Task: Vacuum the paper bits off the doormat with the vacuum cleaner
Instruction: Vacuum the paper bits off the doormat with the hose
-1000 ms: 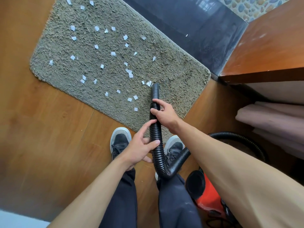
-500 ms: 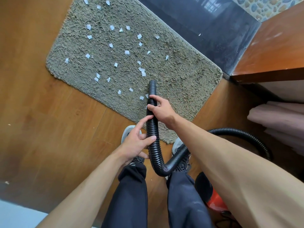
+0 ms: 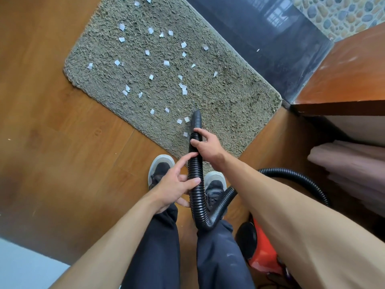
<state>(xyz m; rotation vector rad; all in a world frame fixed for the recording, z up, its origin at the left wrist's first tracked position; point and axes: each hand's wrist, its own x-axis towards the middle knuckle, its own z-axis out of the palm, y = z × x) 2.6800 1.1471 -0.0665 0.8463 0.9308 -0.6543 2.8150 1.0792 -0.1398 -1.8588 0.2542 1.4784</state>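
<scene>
A shaggy grey-green doormat (image 3: pixel 229 97) lies on the wooden floor, strewn with several small white paper bits (image 3: pixel 166 63). A black ribbed vacuum hose (image 3: pixel 195 167) runs up between my feet, and its smooth nozzle (image 3: pixel 196 118) rests on the mat's near part, beside two paper bits (image 3: pixel 183 120). My right hand (image 3: pixel 208 148) grips the hose just behind the nozzle. My left hand (image 3: pixel 177 184) holds the hose lower down with thumb and fingers loosely around it. The orange and black vacuum body (image 3: pixel 260 247) sits at my right, partly hidden by my right arm.
A dark glossy threshold (image 3: pixel 270 38) borders the mat's far side, with pebble tiling (image 3: pixel 337 11) beyond. A brown wooden cabinet (image 3: pixel 350 69) stands at the right, with folded pinkish fabric (image 3: pixel 350 163) under it. My shoes (image 3: pixel 160 170) stand at the mat's near edge.
The nozzle has drawn back toward the mat's near edge and the paper bits by its earlier spot are gone. Both hands stayed on the hose. The view shifted left.
</scene>
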